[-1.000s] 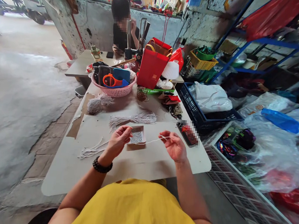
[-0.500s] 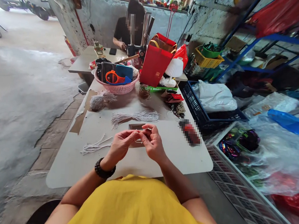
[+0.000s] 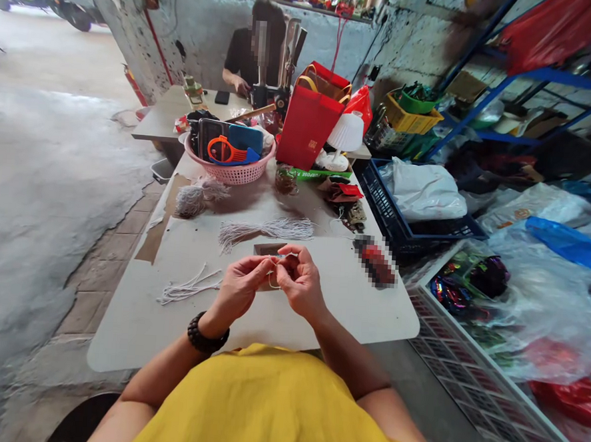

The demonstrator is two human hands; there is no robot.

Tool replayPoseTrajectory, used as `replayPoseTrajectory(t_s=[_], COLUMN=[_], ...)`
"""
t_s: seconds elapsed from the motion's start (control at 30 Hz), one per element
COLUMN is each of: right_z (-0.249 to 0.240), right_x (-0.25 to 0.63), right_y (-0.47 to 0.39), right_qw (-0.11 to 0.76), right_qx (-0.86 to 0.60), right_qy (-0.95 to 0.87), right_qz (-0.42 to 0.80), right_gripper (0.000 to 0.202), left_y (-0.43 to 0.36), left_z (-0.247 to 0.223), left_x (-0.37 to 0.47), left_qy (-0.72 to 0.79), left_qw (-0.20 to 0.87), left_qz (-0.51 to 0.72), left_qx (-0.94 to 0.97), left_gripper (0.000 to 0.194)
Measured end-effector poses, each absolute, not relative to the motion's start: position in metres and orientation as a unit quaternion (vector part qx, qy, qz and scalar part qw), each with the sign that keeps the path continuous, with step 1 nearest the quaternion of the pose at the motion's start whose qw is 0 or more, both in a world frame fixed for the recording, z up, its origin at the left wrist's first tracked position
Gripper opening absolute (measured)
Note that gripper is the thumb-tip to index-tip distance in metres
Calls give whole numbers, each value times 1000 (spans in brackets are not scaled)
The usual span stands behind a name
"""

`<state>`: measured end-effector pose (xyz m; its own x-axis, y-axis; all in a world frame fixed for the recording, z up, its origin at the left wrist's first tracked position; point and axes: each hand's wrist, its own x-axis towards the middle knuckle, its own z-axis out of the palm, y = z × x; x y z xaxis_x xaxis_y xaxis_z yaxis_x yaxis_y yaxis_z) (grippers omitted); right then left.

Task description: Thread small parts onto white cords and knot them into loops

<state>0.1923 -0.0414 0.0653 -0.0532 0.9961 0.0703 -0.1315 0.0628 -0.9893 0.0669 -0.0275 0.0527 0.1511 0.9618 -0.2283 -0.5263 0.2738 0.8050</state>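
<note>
Both my hands meet above a small open box [image 3: 268,249] on the white table [image 3: 349,318]. My left hand [image 3: 242,281] pinches a thin white cord [image 3: 274,286] between thumb and forefinger. Close beside it, my right hand [image 3: 302,281] has its fingers curled, thumb and forefinger closed on the same cord, a short loop of which hangs between the hands. To the left lies a small group of white cords [image 3: 188,288]. Beyond the box stretches a larger bundle of white cords [image 3: 267,231]. Some of the box is hidden by my fingers.
At the back stand a pink basket [image 3: 228,170] of odds and ends, a red paper bag [image 3: 312,118] and a white lamp [image 3: 345,134]. A greyish cord bundle [image 3: 191,200] lies back left. Crates [image 3: 399,234] flank the table's right. A person [image 3: 243,58] sits opposite.
My hands stay almost in place. The fingertips have drawn slightly apart, and the cord's loop between them shows a little more. The view has shifted slightly.
</note>
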Motion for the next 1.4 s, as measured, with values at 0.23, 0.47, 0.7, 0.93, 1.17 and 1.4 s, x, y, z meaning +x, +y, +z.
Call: replayPoseTrajectory(t_s=[0.23,0.47,0.7,0.93,1.17,1.4], right_z=[63,79,74,77,68,63], right_x=[193,207,222,225,221,227], right_y=[-42,-40,-30,-31,-31,-34], right_qw=[512,453,406,356,409,404], right_qx=[-444,-502,-408,-410,-420,-445], right_qy=[-531,-703,-789,-822,-804,-780], right_qz=[509,221,213,173,101,175], right_gripper=[21,19,25,12,12,15], left_y=[-28,-27,-25,-23,-25,-21], left_z=[51,55,49,52,48,46], left_x=[66,62,54,51,51,51], left_qy=[376,372,367,379,366,462], left_qw=[709,680,711,723,750,605], left_qz=[523,528,463,417,382,401], left_qx=[288,347,382,400,397,510], left_gripper=[34,30,34,39,41,43])
